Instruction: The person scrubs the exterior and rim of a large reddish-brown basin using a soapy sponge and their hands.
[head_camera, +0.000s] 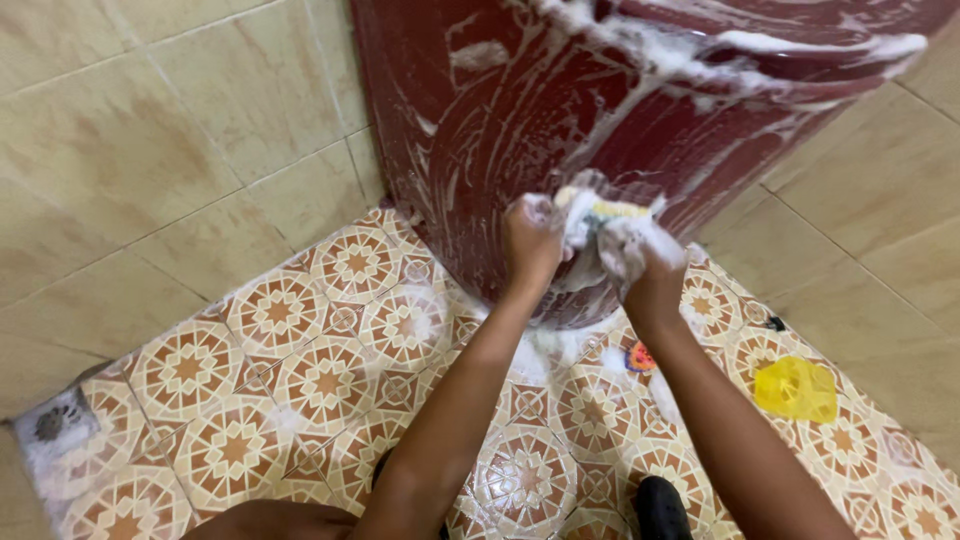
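Yellow and white under a thick coat of suds, the sponge (612, 222) sits squeezed between both hands, pressed up close to the lower wall of the big maroon plastic drum (560, 110). The left hand (532, 238) is balled into a fist around one end of it; the right hand (645, 262) is clenched on the other end, its fingers nearly lost in foam. Streaks of lather run down and across the drum's ribbed side, and its rim at the top right carries a white line of froth.

Beneath the drum and the forearms, the patterned floor tiles (330, 380) are wet, with a puddle of soapy water spreading at the drum's foot. A small red-and-yellow scrap (640, 357) lies just beside that puddle, and a crumpled yellow plastic piece (796, 388) rests further right, near the beige wall tiles (120, 140). A floor drain (52, 424) sits in the far left corner, well apart from the work.

To my eye the risk is slipping: soapy hands could lose the sponge, and the slick floor under the person's feet looks treacherous. The drum, leaning on a wet base, might also slide if pushed hard.
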